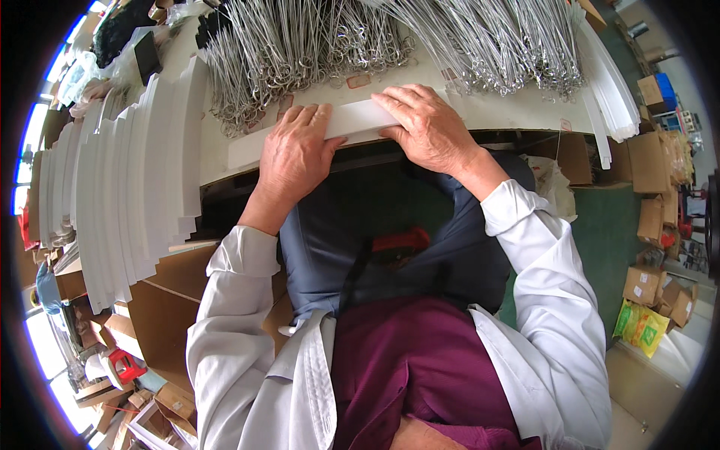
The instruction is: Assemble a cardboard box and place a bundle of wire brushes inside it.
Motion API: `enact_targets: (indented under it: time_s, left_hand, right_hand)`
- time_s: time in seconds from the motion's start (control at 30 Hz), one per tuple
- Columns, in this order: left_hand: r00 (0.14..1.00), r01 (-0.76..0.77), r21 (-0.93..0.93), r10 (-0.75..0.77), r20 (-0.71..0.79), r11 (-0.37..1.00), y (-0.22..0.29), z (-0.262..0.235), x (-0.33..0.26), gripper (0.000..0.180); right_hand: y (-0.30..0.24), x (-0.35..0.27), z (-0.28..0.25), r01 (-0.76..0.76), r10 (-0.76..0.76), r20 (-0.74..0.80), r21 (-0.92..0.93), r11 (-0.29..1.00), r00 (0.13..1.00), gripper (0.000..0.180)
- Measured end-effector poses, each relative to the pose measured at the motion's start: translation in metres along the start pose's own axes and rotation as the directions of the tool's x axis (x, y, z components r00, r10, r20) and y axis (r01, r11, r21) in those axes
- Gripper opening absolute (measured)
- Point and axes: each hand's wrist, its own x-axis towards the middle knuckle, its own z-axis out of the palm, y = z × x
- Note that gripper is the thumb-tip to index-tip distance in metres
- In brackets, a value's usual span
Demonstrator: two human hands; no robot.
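A long white strip, perhaps a folded carton (pixel 361 120), lies along the near edge of the table. My left hand (pixel 296 150) grips it near its left part, fingers over the top and thumb at the near side. Farther right, my right hand (pixel 427 127) pinches the same strip between thumb and fingers. Beyond my hands lie bundles of thin metal rods with looped ends (pixel 285 60), and another such heap (pixel 510 45) sits at the far right. The undersides of both hands are hidden.
Stacked long white strips (pixel 142 180) stand at the table's left side, and more white strips (pixel 609 90) lie at its right end. Cardboard boxes (pixel 651 161) line the right side. An open brown carton (pixel 169 307) stands below the table on the left.
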Motion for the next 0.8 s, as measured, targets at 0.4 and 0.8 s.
enact_targets:
  time_s: [0.4, 0.8]
  left_hand:
    - [0.988, 0.131, -0.105, -0.138, -0.065, 0.986, 0.007, 0.006, -0.010, 0.051]
    - [0.998, 0.046, 0.137, -0.053, 0.045, 0.990, -0.017, 0.005, -0.048, 0.065]
  right_hand:
    - [-0.008, -0.004, 0.006, -0.002, 0.006, -0.092, 0.038, 0.999, 0.996, 0.052]
    - [-0.001, -0.037, 0.010, 0.030, -0.029, 0.006, -0.148, 0.989, 1.000, 0.067]
